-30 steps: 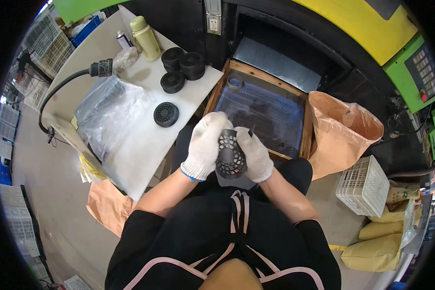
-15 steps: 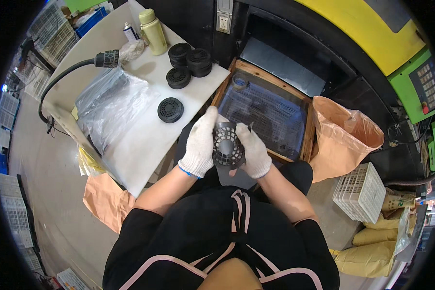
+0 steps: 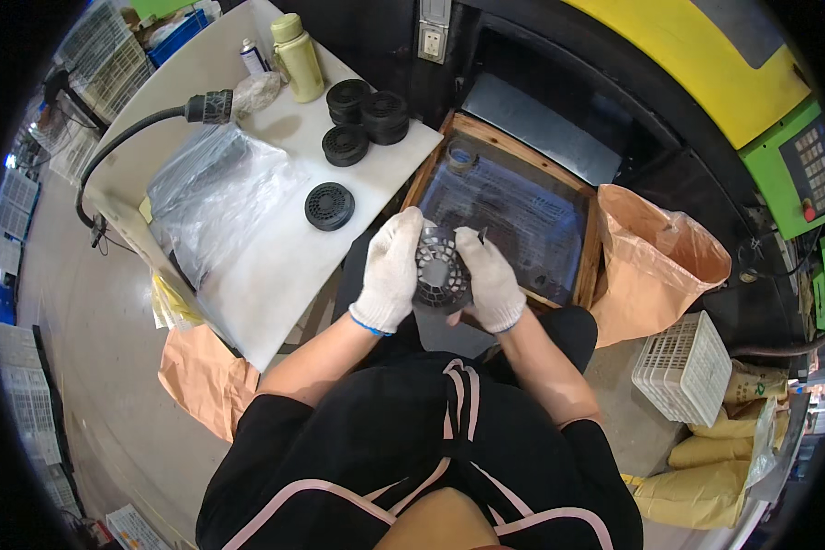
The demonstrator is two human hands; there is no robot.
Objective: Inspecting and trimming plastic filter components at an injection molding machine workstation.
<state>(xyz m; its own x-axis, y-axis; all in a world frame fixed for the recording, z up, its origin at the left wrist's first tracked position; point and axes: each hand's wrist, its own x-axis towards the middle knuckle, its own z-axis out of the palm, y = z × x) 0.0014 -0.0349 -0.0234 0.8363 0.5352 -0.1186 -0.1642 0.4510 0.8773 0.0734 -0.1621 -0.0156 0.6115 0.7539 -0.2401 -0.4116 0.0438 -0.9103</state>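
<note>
A round black plastic grille with slotted openings is held upright in front of my body, its slotted face toward me. My left hand, in a white knit glove, closes on its left edge. Gloved too, my right hand grips the right edge, thumb on top. A thin dark tip shows by that thumb; what it belongs to I cannot tell. On the white table to the left lies a similar black grille, with several more in stacks behind it.
A clear plastic bag, a pale yellow bottle and a spray can are on the table. Beyond my hands sits a wooden-framed bin with a blue crate inside. To the right stand an open orange-brown bag and a white basket.
My hands and the grille have shifted slightly right, and the grille has turned a little between them. The whole view has also shifted slightly. The grilles on the table stay put.
</note>
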